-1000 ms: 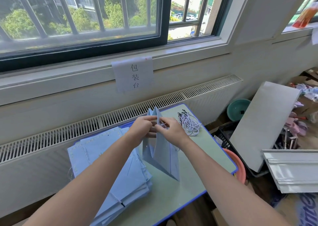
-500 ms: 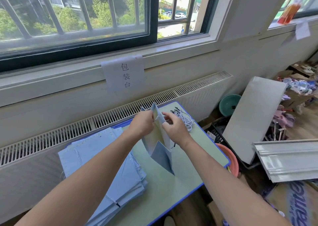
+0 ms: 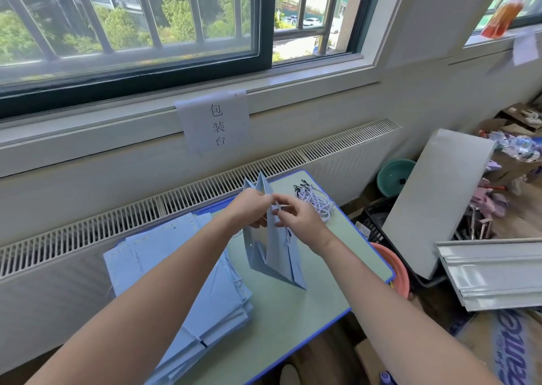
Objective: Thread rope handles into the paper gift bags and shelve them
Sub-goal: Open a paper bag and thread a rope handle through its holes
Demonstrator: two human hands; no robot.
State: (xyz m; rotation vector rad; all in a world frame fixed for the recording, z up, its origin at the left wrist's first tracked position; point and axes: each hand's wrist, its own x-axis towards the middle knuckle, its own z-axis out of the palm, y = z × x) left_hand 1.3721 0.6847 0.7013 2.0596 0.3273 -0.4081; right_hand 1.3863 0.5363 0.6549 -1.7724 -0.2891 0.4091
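Left hand (image 3: 250, 207) grips the top edge of a pale-blue, smooth paper gift bag (image 3: 271, 255), fingers curled round the rim, thumb on the near side. Right hand (image 3: 299, 219) is just beside it on the other side of the rim; its fingertips (image 3: 281, 205) pinch a thin twisted white-and-blue rope handle (image 3: 278, 208) right at the bag's top edge. Can't tell whether the rope end is through a hole: too small.

Bag stands upright on its base below both hands, on the pale-green matte tabletop w/ blue edge (image 3: 293, 320). Side gussets folded in sharp creases, so its top shows two pointed peaks above the fingers. A small punched hole shows on the panel below the left fingers.

Beyond the right hand's fingers, near but apart: loose bundle of twisted white-blue cords w/ black tips (image 3: 315, 200), tangled, lying on the tabletop.

Under the left forearm, on the near-left of the left fingers: flat stack of pale-blue paper bags (image 3: 164, 255), folded, edges fanned unevenly, stitched-look dotted border on the top sheets; one cord w/ black tip (image 3: 195, 336) sticks out at the near edge.

Far side of both hands: long white ribbed radiator grille (image 3: 88, 232), above it a white paper sign w/ black characters (image 3: 215, 122) hung on the sill.
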